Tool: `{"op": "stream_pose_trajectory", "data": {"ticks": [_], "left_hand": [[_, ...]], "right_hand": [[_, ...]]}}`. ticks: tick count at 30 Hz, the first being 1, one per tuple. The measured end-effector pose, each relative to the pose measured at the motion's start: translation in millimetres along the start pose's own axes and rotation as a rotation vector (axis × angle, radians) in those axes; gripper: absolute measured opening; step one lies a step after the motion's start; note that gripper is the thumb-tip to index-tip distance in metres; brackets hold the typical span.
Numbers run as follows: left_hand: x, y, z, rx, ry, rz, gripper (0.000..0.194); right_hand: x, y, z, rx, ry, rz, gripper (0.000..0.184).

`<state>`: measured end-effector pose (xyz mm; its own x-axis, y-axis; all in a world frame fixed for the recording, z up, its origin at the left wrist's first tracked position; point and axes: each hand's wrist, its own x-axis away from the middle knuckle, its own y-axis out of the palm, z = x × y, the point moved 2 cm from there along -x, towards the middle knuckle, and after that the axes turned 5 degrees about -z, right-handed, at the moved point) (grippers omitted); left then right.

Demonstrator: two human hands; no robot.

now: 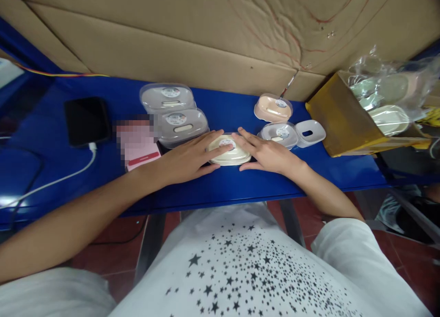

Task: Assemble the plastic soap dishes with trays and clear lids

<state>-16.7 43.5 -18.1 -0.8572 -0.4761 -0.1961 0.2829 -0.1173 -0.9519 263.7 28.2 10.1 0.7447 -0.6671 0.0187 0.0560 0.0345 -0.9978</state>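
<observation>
A cream soap box (231, 158) with a clear lid and a round label lies flat on the blue table between my hands. My left hand (194, 155) grips its left side, with fingers over the lid and the thumb by the front edge. On the other side, my right hand (263, 152) holds the box, fingertips on top and thumb low in front. Two grey soap boxes (182, 128) with clear lids stand beyond my left hand. Behind my right hand are a peach soap box (274, 108), a pale grey soap box (280, 134) and a white tray (310, 133) with an oblong slot.
A pink packet (140, 145), partly blurred, lies left of the boxes. Farther left is a black phone (86, 120) with a white cable (77, 172). At right stands an open cardboard box (347, 119) with bagged soap boxes. Cardboard (172, 41) lines the back.
</observation>
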Motion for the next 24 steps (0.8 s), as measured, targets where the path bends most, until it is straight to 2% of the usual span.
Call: {"op": "stream_pose_trajectory", "data": {"ticks": [5, 13, 19, 24], "left_hand": [[1.5, -0.8, -1.7, 0.001, -0.004, -0.003, 0.060], [1.5, -1.5, -4.6, 0.000, -0.014, 0.003, 0.064], [-0.3, 5.5, -9.8, -0.014, 0.004, -0.011, 0.068], [-0.7, 2.5, -12.4, -0.044, 0.065, 0.022, 0.063]], "right_hand": [[-3.3, 2.6, -1.8, 0.061, 0.016, -0.003, 0.089], [-5.6, 3.8, -0.7, 0.076, 0.079, 0.003, 0.102], [-3.1, 0.0, 0.3, 0.105, 0.048, -0.052, 0.104], [-3.3, 1.0, 3.0, 0.126, 0.039, -0.043, 0.104]]}}
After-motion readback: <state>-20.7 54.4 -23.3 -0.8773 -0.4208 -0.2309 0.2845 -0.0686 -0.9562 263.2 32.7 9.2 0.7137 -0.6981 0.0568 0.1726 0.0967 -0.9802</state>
